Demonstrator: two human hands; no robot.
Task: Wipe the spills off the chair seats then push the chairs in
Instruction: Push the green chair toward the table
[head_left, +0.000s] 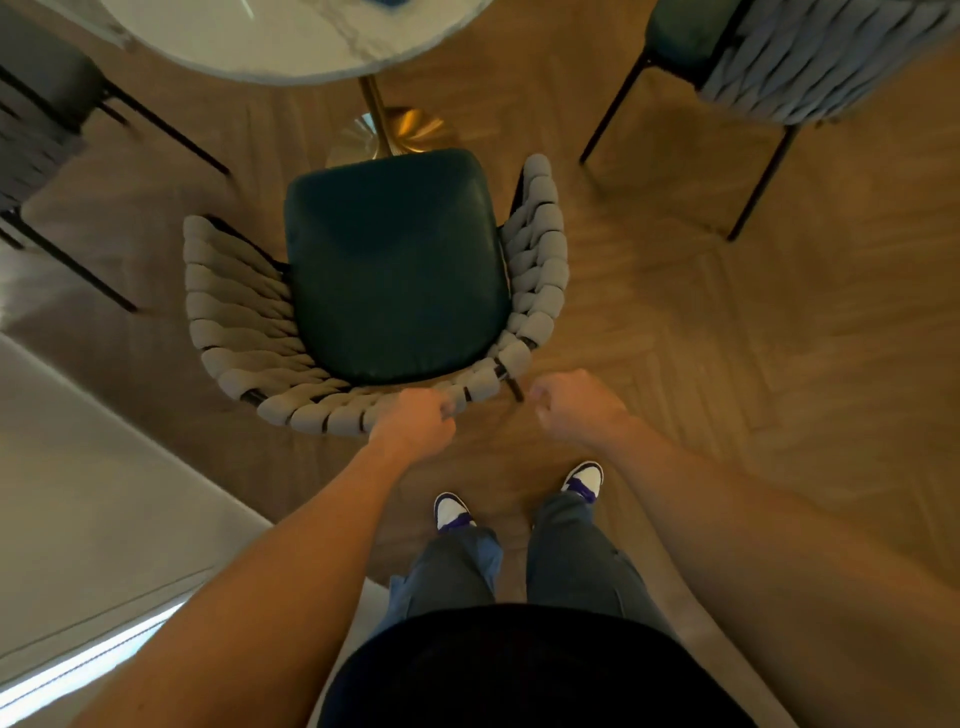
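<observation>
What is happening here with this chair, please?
A person stands behind a chair with a dark green seat that faces a round marble table. The left hand rests on the woven backrest, fingers curled. The right hand is curled beside the backrest, holding nothing. The chair is not yet under the table. No spill shows on the seat.

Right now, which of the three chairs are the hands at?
The middle chair, dark green seat facing the marble table. The left hand is at its woven backrest; the right hand is just beside it. The others stand off at left and upper right.
</observation>
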